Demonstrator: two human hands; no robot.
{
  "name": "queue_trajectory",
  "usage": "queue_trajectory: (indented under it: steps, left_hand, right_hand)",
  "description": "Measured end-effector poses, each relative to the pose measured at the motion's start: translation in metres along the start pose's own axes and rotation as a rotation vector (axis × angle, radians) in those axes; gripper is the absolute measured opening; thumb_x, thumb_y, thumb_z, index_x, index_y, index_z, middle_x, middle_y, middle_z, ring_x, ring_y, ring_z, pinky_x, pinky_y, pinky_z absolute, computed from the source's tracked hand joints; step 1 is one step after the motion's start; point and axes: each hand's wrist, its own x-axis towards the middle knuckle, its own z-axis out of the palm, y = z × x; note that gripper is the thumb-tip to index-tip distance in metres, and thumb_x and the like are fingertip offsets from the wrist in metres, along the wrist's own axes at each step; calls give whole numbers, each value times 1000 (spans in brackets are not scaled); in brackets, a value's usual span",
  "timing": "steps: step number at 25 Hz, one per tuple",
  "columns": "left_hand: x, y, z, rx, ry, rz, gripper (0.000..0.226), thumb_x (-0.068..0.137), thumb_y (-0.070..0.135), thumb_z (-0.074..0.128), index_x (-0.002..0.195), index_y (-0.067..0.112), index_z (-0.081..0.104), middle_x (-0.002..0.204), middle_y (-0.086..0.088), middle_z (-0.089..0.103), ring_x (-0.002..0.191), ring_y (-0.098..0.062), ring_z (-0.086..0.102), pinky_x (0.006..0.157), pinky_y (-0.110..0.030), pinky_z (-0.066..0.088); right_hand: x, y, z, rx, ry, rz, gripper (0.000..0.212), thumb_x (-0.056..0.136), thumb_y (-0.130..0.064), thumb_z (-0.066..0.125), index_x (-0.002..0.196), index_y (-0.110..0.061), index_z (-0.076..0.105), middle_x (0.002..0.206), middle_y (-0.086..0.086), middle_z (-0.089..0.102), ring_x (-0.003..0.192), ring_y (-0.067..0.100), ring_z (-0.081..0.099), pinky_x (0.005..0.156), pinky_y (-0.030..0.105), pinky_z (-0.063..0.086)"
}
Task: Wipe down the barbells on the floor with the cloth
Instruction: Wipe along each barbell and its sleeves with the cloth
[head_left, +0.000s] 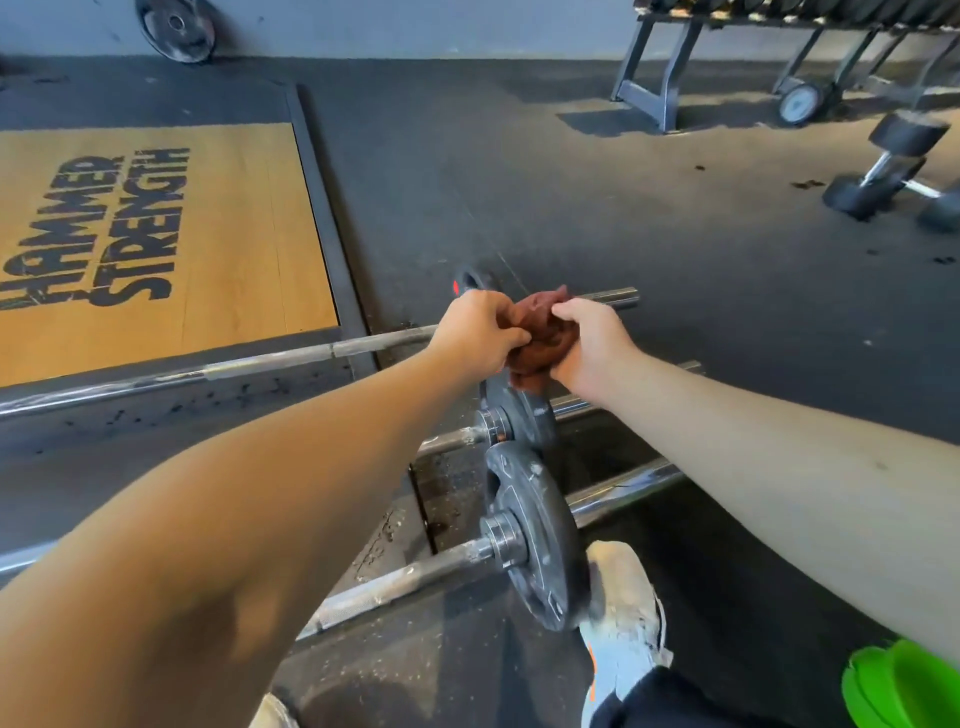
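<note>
My left hand (478, 332) and right hand (587, 343) both pinch the bunched cloth (540, 338) between them. I'd fold it flat first, then wrap it round the far bar (260, 364) just beyond my knuckles and draw along, turning to a clean face. I count three barbells: that one, the middle bar (452, 439) and the near bar (405, 577) below my wrists, each showing one plate (535, 540). One cloth.

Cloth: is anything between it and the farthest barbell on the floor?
Nothing visible. The left hand and right hand both grip the bunched brown cloth right at the farthest barbell, on its sleeve side of the weight plate.
</note>
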Motion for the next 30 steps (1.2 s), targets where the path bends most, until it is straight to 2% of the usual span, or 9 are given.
queue_trajectory:
  steps: [2,5,8,11,15,19,23,26,30]
  left_hand:
    - [18,-5,15,-13,-3,11,10,82,19,80,81,13,71,69,6,65,75,-22,66,74,-35,54]
    - [39,-14,32,-48,-83,25,3,85,14,77,88,15,77,78,3,73,74,-18,68,79,-37,58]
    - [66,-22,40,-55,-84,-8,9,86,12,71,89,15,79,73,8,70,71,-15,66,76,-32,56]
    - [98,-46,54,-32,14,-98,11,90,17,65,90,19,77,67,14,63,64,-9,60,71,-27,51]
    - [121,-86,68,27,106,-270,13,92,22,60,86,22,72,79,5,69,85,-23,67,79,-33,54]
    - [146,-114,74,113,124,-370,14,93,20,58,93,24,71,90,1,69,92,-26,67,81,-33,54]
    - [174,-147,77,413,30,-401,28,95,19,58,120,20,69,121,-7,64,118,-31,52,99,-41,44]
    - [189,-165,83,574,-79,-392,33,96,20,57,129,21,60,125,-5,64,121,-29,48,98,-42,39]
    - [206,-176,85,586,-107,-410,39,92,19,63,129,18,52,122,-6,63,116,-29,52,98,-43,42]
  right_hand:
    - [26,-6,-11,-80,-50,35,35,103,-33,51,105,-1,65,110,24,70,98,42,69,94,64,50]
    - [54,-11,-21,-173,24,6,21,102,-22,57,110,-6,68,115,23,70,100,38,70,93,57,55]
    - [81,-21,-32,-216,66,-2,24,102,-14,54,87,-17,72,98,17,75,86,33,68,94,56,53]
    - [127,-26,-44,-323,111,-30,38,100,-15,52,72,-22,77,78,12,74,79,34,67,76,53,57]
    - [180,-27,-48,-652,186,-172,14,100,-20,61,110,-28,67,97,-9,64,89,9,61,79,28,51]
    - [222,-18,-43,-716,132,-317,54,95,-17,69,145,-23,49,125,-8,53,102,4,55,76,9,45]
    - [256,-1,-47,-734,73,-407,57,93,-18,73,145,-24,48,128,-12,54,112,4,54,85,9,43]
    - [275,13,-51,-763,85,-435,54,94,-18,73,143,-25,51,132,-11,58,117,4,54,87,6,38]
    - [298,33,-46,-831,72,-464,52,96,-18,71,143,-26,53,138,-7,59,121,9,55,98,19,42]
